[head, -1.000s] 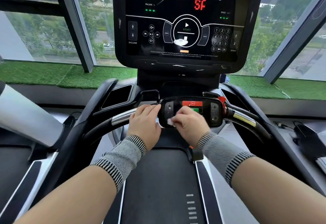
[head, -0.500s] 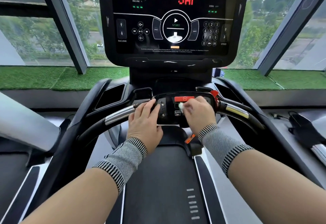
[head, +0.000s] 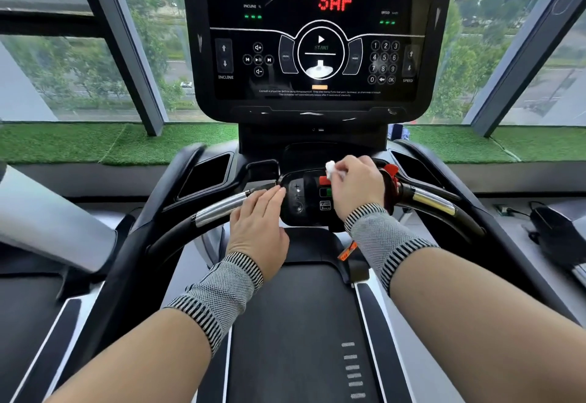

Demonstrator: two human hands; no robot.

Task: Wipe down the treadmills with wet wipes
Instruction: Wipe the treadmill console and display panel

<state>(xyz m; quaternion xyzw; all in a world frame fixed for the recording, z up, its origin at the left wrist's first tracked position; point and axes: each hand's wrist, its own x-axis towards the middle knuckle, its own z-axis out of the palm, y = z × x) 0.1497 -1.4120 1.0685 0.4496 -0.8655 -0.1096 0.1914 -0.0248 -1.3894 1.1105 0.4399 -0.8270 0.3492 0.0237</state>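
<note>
The right hand (head: pixel 356 185) is lying over the upper right part of the small control pad (head: pixel 306 199) at the middle of the treadmill's handlebar (head: pixel 218 207), its fingers curling around a crumpled white wet wipe (head: pixel 331 170). Only a small wad of the wipe is showing at the fingertips; the rest is tucked under the hand, and whether it is touching the pad's top edge is hard to tell. The hand is also covering the right half of the pad, so only part of a red button (head: pixel 324 180) and a green one below it are peeking out. The left hand (head: pixel 258 225) is resting flat on the bar just left of the pad, fingers straight and pressed together, fingertips touching the pad's left edge. Both wrists are wearing striped grey bands. Above, the console screen (head: pixel 317 31) is glowing with red letters, its top cut off by the frame. The running belt (head: pixel 285 339) is stretching below the arms.
</note>
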